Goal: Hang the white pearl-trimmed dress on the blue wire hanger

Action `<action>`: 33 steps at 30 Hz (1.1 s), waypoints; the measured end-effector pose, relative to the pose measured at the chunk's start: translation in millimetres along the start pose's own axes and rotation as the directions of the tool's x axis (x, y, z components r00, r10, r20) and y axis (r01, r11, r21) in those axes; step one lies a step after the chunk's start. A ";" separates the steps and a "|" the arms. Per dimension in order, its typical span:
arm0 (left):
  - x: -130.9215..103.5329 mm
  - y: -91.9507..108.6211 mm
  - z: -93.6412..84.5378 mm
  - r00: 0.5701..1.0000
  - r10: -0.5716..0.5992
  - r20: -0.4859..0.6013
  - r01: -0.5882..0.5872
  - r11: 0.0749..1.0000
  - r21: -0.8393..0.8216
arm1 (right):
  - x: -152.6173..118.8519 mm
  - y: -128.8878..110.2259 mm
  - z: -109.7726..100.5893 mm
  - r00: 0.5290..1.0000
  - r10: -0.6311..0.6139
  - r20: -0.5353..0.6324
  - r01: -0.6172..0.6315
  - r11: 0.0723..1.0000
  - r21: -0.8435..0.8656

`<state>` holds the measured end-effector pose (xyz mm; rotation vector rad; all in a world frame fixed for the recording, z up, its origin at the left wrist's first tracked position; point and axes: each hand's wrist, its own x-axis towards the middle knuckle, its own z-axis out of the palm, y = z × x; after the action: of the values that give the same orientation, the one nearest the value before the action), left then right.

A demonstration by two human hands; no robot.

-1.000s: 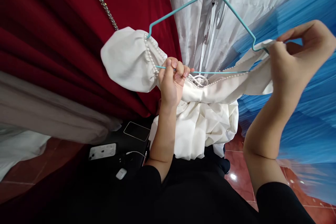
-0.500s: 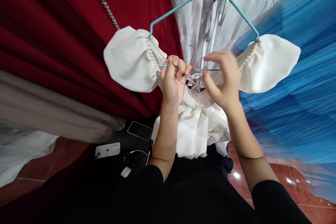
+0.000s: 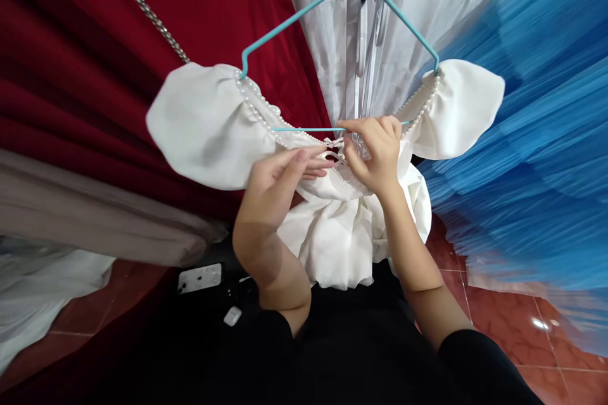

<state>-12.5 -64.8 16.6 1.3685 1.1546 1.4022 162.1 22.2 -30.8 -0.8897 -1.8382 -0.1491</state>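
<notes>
A white dress [image 3: 327,234] with puffed sleeves and pearl trim along its neckline hangs on a light-blue hanger [image 3: 304,11]. Thin white laces [image 3: 334,141] cross at the neckline opening, between my two hands. My left hand [image 3: 275,183] lies along the left side of the neckline, its fingers stretched out and thumb raised. Across from it, my right hand [image 3: 375,152] is at the hanger's lower bar and the right side of the neckline. Its thumb and forefinger come close together near the laces; what they grip is hidden.
Red fabric [image 3: 228,6] hangs at the left, white fabric [image 3: 318,31] behind the hanger, and blue tulle [image 3: 532,158] at the right. A phone [image 3: 199,278] and a white earbud case [image 3: 232,316] rest on a black surface at lower left. Red floor tiles [image 3: 503,323] show below.
My left hand has moved down and left, its curled fingers now straightened. My right hand has come left and down to the neckline. Hanger and dress appear shifted left in view.
</notes>
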 end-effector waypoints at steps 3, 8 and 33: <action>-2.3 19.1 -3.2 0.878 0.331 -0.345 -0.288 0.942 0.172 | -1.3 3.6 -9.6 0.997 0.022 0.079 -0.021 1.000 -0.010; 41.8 7.2 -5.8 0.689 0.663 -0.293 -0.559 0.744 0.366 | -1.6 -4.2 -27.4 0.995 0.005 0.103 -0.002 0.999 -0.033; 68.2 -96.2 -80.1 0.743 0.340 -0.577 -0.272 0.940 0.205 | 4.8 -12.0 -26.9 0.984 0.037 0.176 -0.050 0.996 0.071</action>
<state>-99.1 18.5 -60.1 1.2499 1.4693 2.1574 173.9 3.1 -11.2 -0.9137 -1.9715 0.0266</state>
